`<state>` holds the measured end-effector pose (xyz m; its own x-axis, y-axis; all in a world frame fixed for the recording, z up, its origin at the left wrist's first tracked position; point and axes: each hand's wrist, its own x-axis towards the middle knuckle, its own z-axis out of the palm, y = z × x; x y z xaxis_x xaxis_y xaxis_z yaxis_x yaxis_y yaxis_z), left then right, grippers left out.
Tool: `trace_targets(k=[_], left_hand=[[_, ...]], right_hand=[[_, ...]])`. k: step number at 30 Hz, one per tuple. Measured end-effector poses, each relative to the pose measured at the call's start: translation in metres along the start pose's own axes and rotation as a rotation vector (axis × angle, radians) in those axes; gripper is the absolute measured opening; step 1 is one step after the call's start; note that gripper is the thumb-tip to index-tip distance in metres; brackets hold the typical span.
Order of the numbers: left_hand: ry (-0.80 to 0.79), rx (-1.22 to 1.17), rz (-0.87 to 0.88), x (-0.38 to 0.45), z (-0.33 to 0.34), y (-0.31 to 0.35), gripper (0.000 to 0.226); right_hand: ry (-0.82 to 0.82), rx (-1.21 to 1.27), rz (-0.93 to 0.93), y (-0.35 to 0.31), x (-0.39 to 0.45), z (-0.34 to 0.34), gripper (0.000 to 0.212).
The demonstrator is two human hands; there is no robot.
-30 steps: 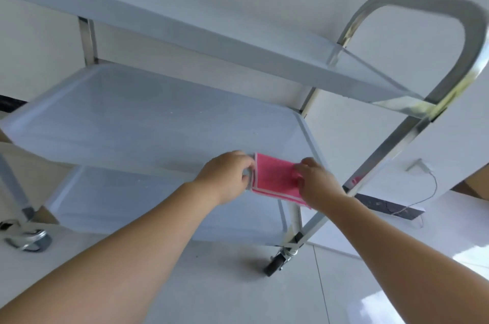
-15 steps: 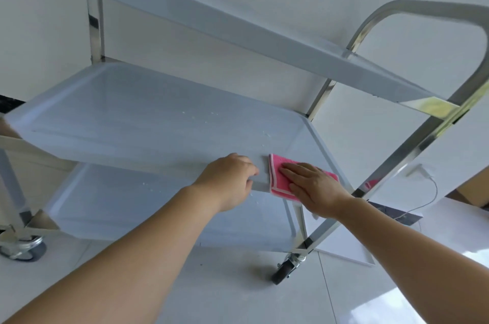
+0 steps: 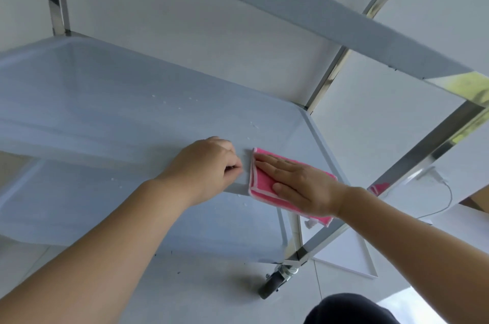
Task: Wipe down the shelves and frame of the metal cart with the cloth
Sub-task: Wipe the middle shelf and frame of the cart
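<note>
The cloth [image 3: 267, 186], pink and folded, is being pressed flat on the middle shelf [image 3: 132, 111] of the cart [image 3: 412, 164], at the shelf's near right corner, with its near edge hanging slightly over the shelf's front lip. The right hand [image 3: 304, 186] is being held open and palm down on top of it, fingers [image 3: 267, 158] straight, close together and pointed toward 10 o'clock; nothing is being gripped, only pushed against. The right forearm is being stretched in from 4 o'clock, the wrist nearly level with the shelf.

The left hand [image 3: 206, 164] is being curled over the shelf's front lip just beside the cloth, at its 9 o'clock, knuckles up and fingertips tucked under toward the edge; it is being closed on the lip, and whether it is touching the cloth cannot be told. The left forearm is being extended from 7 o'clock. A caster [image 3: 275, 284] is being shown on the floor below the near right post.
</note>
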<state>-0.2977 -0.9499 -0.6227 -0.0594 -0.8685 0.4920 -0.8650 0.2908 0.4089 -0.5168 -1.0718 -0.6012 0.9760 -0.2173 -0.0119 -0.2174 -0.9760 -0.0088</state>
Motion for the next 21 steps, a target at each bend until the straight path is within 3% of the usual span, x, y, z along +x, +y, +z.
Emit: trace_targets(k=[7, 12, 15, 21], left_hand=[[-0.056, -0.018, 0.102, -0.003, 0.010, 0.002, 0.035], [-0.057, 0.003, 0.103, -0.003, 0.008, 0.003, 0.024], [-0.160, -0.008, 0.064, -0.004, -0.001, 0.006, 0.023], [-0.254, 0.015, 0.094, -0.005, -0.005, -0.004, 0.021]], right_hand=[[-0.065, 0.094, 0.071, 0.013, -0.021, 0.003, 0.053], [-0.145, 0.136, 0.232, 0.028, -0.016, -0.005, 0.050], [-0.179, 0.119, 0.299, 0.032, -0.016, -0.007, 0.049], [-0.131, 0.124, 0.467, 0.066, 0.004, 0.000, 0.047]])
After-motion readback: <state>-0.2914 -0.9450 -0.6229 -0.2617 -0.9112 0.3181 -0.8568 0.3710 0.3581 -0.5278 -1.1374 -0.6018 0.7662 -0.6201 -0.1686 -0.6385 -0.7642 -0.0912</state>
